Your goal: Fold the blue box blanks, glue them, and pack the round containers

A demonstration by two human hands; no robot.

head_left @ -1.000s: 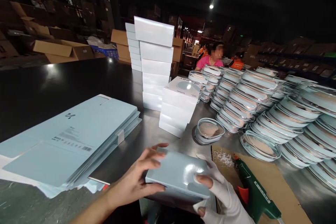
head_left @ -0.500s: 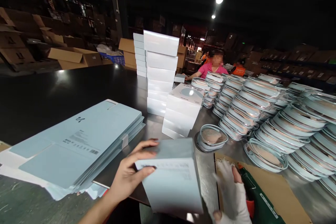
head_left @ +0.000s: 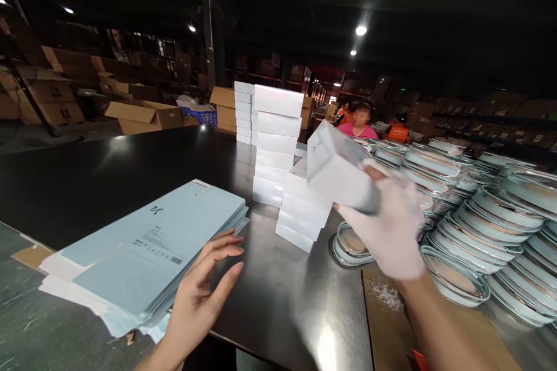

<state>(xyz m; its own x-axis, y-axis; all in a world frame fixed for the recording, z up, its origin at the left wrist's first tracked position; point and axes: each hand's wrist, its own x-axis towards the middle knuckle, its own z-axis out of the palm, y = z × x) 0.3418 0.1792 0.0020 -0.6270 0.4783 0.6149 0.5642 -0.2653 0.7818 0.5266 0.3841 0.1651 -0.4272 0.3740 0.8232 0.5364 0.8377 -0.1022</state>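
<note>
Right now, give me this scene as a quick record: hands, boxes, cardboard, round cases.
Left hand: open, holding nothing, near the flat cardboard
Right hand: white-gloved, gripping the held box
Held box: tilted, by the short stack; contact unclear
Short stack: white-sided boxes, beside the tall stack
Flat cardboard: pale blue, piled at the left, barcode on top
Round cases: many, stacked at the right

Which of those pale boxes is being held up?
The tilted box in the gloved right hand; the boxes stacked behind it rest on the table.
</note>
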